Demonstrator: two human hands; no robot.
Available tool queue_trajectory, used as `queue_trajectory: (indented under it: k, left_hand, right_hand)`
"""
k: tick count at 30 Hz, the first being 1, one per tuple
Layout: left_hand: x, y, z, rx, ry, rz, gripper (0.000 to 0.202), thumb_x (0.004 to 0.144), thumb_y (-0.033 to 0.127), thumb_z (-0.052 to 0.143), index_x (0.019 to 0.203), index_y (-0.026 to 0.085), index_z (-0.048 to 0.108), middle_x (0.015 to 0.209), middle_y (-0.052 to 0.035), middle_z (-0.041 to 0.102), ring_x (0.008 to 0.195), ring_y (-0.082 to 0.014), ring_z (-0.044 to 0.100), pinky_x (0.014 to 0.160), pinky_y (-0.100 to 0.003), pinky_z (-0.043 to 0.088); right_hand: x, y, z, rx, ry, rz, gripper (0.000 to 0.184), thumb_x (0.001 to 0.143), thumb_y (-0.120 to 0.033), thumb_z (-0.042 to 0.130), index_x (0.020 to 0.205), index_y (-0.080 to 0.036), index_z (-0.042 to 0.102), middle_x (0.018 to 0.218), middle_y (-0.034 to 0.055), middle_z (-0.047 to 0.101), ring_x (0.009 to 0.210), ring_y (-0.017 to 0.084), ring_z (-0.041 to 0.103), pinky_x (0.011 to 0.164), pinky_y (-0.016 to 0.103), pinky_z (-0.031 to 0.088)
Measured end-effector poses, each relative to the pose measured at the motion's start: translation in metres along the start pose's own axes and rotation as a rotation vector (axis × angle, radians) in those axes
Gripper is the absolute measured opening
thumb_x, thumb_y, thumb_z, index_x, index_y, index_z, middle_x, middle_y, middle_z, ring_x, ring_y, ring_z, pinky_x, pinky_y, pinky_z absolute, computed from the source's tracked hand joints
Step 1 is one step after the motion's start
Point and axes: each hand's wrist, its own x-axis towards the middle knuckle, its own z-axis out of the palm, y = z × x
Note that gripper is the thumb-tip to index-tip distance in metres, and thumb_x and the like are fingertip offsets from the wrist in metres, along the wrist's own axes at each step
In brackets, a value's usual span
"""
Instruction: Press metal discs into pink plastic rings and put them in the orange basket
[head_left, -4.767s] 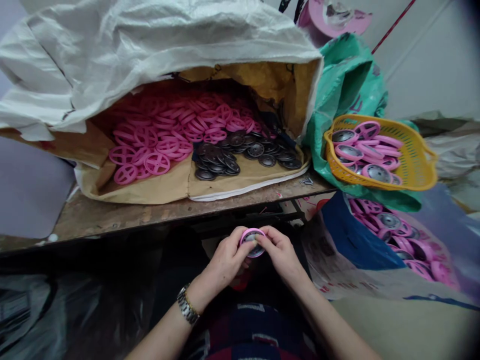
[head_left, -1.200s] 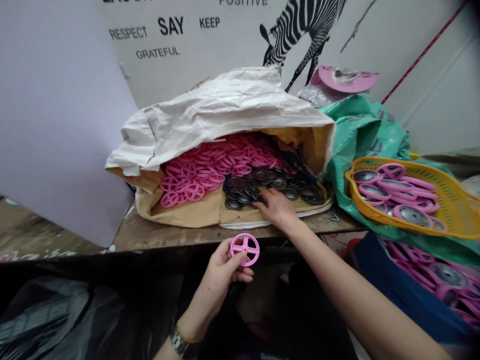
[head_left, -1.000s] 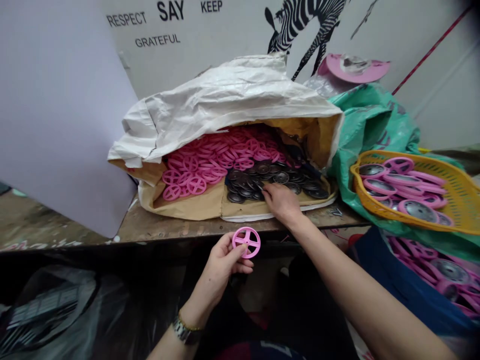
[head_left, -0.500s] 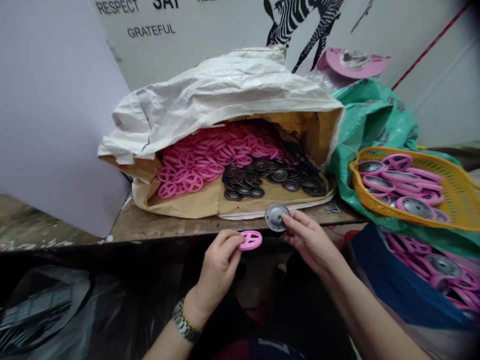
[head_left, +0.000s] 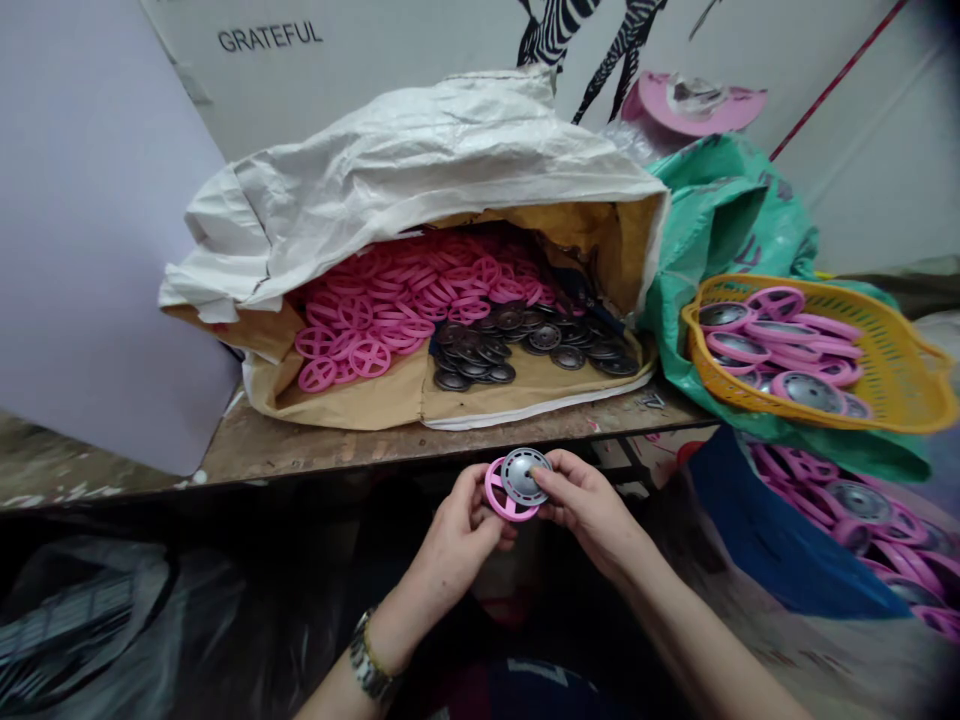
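Note:
My left hand (head_left: 466, 522) is closed on a pink spoked plastic wheel (head_left: 511, 514), gripping it at its left rim. In my right hand (head_left: 581, 500) is a grey slotted disc (head_left: 521, 478), pinched with the thumb on its centre. The disc overlaps the upper right of the pink wheel and sits off-centre over it; whether the two touch cannot be told. Both hands are just in front of the bench edge. Beyond them lies a sack (head_left: 420, 160) on its side, holding a heap of pink wheels (head_left: 367, 355) and a pile of dark grey discs (head_left: 472, 355).
A yellow basket (head_left: 911, 395) at right holds pink wheels fitted with grey discs, over a green bag (head_left: 675, 320). Below it, a blue-sided bag (head_left: 765, 530) holds more. The worn bench (head_left: 300, 465) carries the sack; a pale panel (head_left: 97, 230) stands at left.
My hands have come together. The grey disc has moved down and left over the pink wheel, which is tilted up more toward me. The camera view has shifted slightly.

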Motion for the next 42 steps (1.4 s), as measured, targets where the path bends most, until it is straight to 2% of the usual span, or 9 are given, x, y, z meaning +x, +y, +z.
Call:
queue_trajectory:
  k: [2,6,12,17,22,27,30,36,42]
  left_hand:
    - [-0.003,0.009,0.004,-0.209,-0.103,-0.146,0.04,0.084,0.022,0.063,0.121,0.018,0.051,0.107,-0.0069,0.064,0.074,-0.0117,0.067,0.069,-0.026,0.058]
    - [-0.004,0.015,0.006,-0.343,-0.106,-0.159,0.036,0.084,0.032,0.068,0.112,0.015,0.056,0.096,-0.0042,0.065,0.075,-0.0121,0.068,0.07,-0.024,0.058]
    - [0.004,-0.001,0.008,-0.166,0.011,-0.059,0.032,0.086,0.039,0.063,0.104,0.013,0.06,0.084,-0.0021,0.065,0.063,-0.0116,0.066,0.059,-0.023,0.058]
    - [0.005,-0.006,0.005,-0.051,0.016,0.019,0.028,0.088,0.04,0.058,0.099,0.014,0.062,0.084,-0.0014,0.065,0.066,-0.0134,0.067,0.061,-0.024,0.058]
    - [0.002,-0.006,0.006,0.018,-0.066,0.048,0.028,0.092,0.043,0.053,0.102,0.017,0.061,0.086,0.0001,0.062,0.066,-0.0133,0.067,0.06,-0.024,0.058]
    - [0.001,-0.011,0.013,0.174,0.009,0.113,0.032,0.095,0.047,0.047,0.09,0.017,0.059,0.069,0.003,0.056,0.053,-0.0107,0.061,0.049,-0.02,0.05]
    - [0.003,-0.011,0.015,0.181,0.024,0.086,0.032,0.096,0.047,0.044,0.092,0.018,0.058,0.067,0.0033,0.057,0.05,-0.0107,0.06,0.046,-0.019,0.048]
    - [0.007,-0.002,0.01,0.199,-0.127,0.026,0.029,0.09,0.035,0.056,0.116,0.023,0.055,0.084,0.0013,0.062,0.062,-0.0126,0.064,0.055,-0.023,0.056]
    - [0.01,-0.007,0.012,0.078,-0.081,0.008,0.032,0.089,0.033,0.054,0.119,0.021,0.051,0.079,0.0015,0.063,0.056,-0.0118,0.062,0.052,-0.023,0.055]
  right_hand:
    - [0.0,0.003,-0.001,-0.048,0.014,-0.061,0.035,0.071,-0.045,0.081,0.083,-0.018,0.061,0.073,-0.001,0.068,0.064,0.011,0.06,0.058,0.021,0.046]
    - [-0.002,0.008,-0.002,-0.143,0.009,-0.187,0.036,0.072,-0.039,0.079,0.098,-0.021,0.06,0.084,0.0007,0.071,0.075,0.015,0.064,0.066,0.025,0.049]
    - [-0.008,0.012,0.002,-0.27,-0.035,-0.254,0.036,0.073,-0.034,0.075,0.104,-0.021,0.063,0.096,0.0034,0.07,0.089,0.019,0.064,0.082,0.031,0.051]
    - [-0.013,0.006,0.0,-0.389,-0.1,-0.225,0.021,0.083,-0.037,0.064,0.095,-0.02,0.066,0.088,0.0013,0.068,0.085,0.017,0.061,0.078,0.028,0.048]
    - [-0.02,0.006,0.0,-0.533,-0.073,-0.332,0.015,0.088,-0.033,0.06,0.091,-0.02,0.066,0.083,-0.0005,0.066,0.08,0.016,0.059,0.074,0.026,0.045]
    - [-0.023,0.012,0.004,-0.64,0.026,-0.447,0.014,0.088,-0.029,0.057,0.079,-0.02,0.062,0.071,-0.0025,0.059,0.069,0.013,0.054,0.065,0.024,0.041]
    - [-0.019,0.015,0.002,-0.587,0.033,-0.398,0.016,0.086,-0.031,0.058,0.077,-0.019,0.061,0.07,-0.0022,0.058,0.068,0.014,0.053,0.064,0.025,0.041]
    - [-0.006,0.012,-0.007,-0.411,0.008,-0.238,0.021,0.082,-0.039,0.062,0.08,-0.018,0.063,0.071,-0.0013,0.06,0.068,0.014,0.053,0.064,0.026,0.042]
    - [-0.016,0.006,-0.004,-0.372,-0.08,-0.264,0.018,0.08,-0.029,0.064,0.096,-0.02,0.066,0.088,0.0001,0.067,0.084,0.017,0.059,0.078,0.028,0.046]
